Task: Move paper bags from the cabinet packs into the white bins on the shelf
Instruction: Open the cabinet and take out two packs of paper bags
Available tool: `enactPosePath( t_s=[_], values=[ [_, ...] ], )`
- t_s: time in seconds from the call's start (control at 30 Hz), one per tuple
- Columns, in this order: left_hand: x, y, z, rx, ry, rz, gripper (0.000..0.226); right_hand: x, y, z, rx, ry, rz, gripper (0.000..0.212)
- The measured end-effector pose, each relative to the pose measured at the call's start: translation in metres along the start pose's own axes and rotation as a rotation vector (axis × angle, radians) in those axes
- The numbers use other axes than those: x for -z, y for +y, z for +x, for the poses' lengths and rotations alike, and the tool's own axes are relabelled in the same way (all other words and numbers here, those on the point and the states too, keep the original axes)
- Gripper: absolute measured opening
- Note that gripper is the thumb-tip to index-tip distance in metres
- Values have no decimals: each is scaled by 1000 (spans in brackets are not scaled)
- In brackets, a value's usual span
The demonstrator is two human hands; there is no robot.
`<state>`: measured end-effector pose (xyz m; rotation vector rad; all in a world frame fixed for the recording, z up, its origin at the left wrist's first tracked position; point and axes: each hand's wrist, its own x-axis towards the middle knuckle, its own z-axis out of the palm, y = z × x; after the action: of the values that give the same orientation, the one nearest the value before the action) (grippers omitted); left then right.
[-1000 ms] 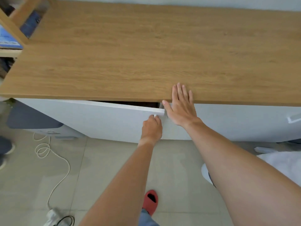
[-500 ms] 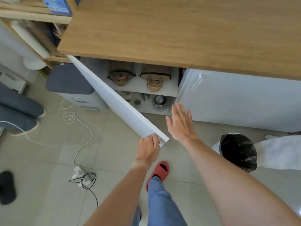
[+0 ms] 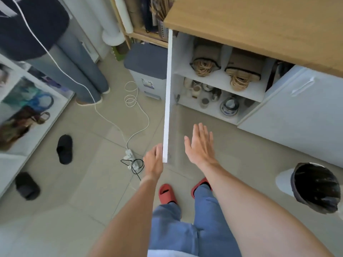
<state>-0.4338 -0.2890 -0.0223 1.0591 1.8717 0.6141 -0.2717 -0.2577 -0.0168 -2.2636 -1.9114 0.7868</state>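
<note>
Cabinet door (image 3: 168, 93): swung wide, edge-on; could swing into the legs if released.
Paper bag packs (image 3: 205, 61): two on the upper cabinet shelf, handles at its front edge — may snag.
Right hand (image 3: 201, 145): fingers straight, empty.
Left hand (image 3: 154, 160): against the door's lower corner — finger curl cannot be told.
</note>
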Motion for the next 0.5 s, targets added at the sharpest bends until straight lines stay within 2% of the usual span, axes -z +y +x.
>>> enactPosePath(
  t_s=[0.07,0.13,0.2,0.33,0.4,0.5],
  values=[
    [26,-13,7,108,15,-129,46,-10,-25,-3,19,-13,8,64],
    [47,-26,16,297,1,-320,57,-17,-47,-3,41,-16,15,64],
    [60,-39,25,420,22,-504,49,-22,-64,-1,59,-20,18,64],
    [83,-36,30,461,245,-722,24,-27,-88,5,90,-24,-16,65],
    [96,-28,36,489,292,-756,22,-31,-95,8,95,-22,-36,65],
    [115,-22,48,489,308,-687,25,-36,-104,13,92,-33,-55,65]
  ],
)
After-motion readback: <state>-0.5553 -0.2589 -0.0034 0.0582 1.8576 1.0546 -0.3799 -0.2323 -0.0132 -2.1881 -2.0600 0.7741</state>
